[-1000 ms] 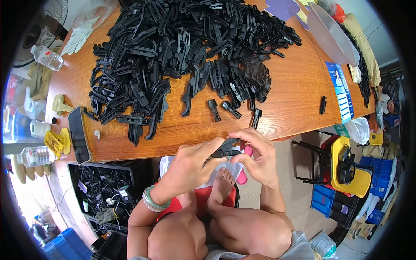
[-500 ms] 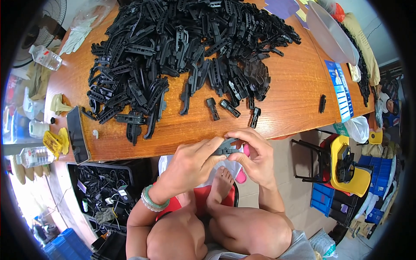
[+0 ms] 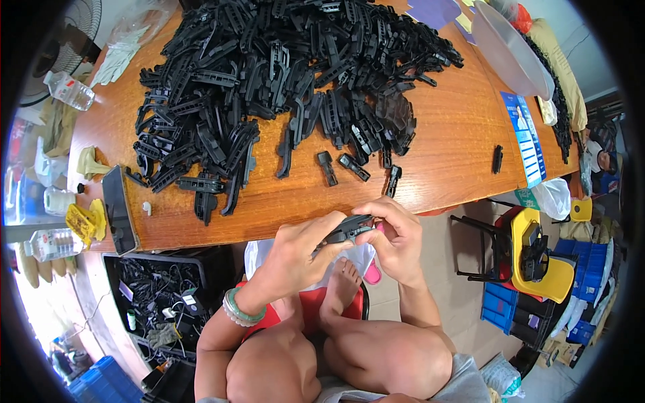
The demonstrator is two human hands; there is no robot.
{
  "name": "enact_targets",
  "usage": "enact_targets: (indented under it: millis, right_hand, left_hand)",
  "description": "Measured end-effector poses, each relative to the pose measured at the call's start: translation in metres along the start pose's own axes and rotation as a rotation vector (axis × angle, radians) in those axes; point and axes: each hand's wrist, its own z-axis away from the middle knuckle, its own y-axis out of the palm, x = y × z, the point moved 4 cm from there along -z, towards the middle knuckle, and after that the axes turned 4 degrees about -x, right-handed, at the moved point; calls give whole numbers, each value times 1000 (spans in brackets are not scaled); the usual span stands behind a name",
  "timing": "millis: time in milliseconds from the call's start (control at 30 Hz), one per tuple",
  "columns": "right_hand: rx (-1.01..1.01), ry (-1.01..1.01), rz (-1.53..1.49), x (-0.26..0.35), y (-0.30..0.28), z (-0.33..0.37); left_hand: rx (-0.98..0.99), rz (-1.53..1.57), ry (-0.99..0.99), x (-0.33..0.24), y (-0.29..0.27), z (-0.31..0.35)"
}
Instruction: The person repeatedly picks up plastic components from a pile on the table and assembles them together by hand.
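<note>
Just off the table's front edge, a black plastic part (image 3: 347, 230) is held between both hands. My left hand (image 3: 300, 247), with a pale green bangle on its wrist, is closed on the part's left end. Thumb and forefinger of my right hand (image 3: 398, 240) pinch its right end. My fingers hide some of the part's shape. Beyond them a big heap of similar long black plastic parts (image 3: 222, 80) covers much of the wooden table (image 3: 295, 208). Several short black pieces (image 3: 327, 168) lie loose between the heap and my hands.
On the left edge are a phone (image 3: 121, 215), an earbud (image 3: 147, 207) and a plastic bottle (image 3: 70, 90). A translucent basin (image 3: 507, 54) and blue leaflet (image 3: 524, 138) sit at right. Below stand a black crate (image 3: 161, 295) and a yellow chair (image 3: 554, 275).
The black part has turned slightly in my hands, and my right fingers have shifted closer around its end. The view has moved very little; the heap is unchanged.
</note>
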Motion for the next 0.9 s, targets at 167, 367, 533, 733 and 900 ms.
enact_targets:
  millis: [167,367,533,733,900]
  right_hand:
    - [-7,60,-93,-6,-2,2]
    - [41,89,-98,-3,-2,-2]
    - [16,100,-36,-16,-5,2]
    - [303,234,36,-9,11,-6]
    - [-74,-38,355,-6,9,-23]
  left_hand:
    - [-16,-13,80,0,0,-4]
    - [20,22,12,6,-3,-2]
    - [58,26,20,5,-4,-10]
    - [-37,-90,-10,20,-33,-18]
    - [-221,-570,93,39,-45,-52]
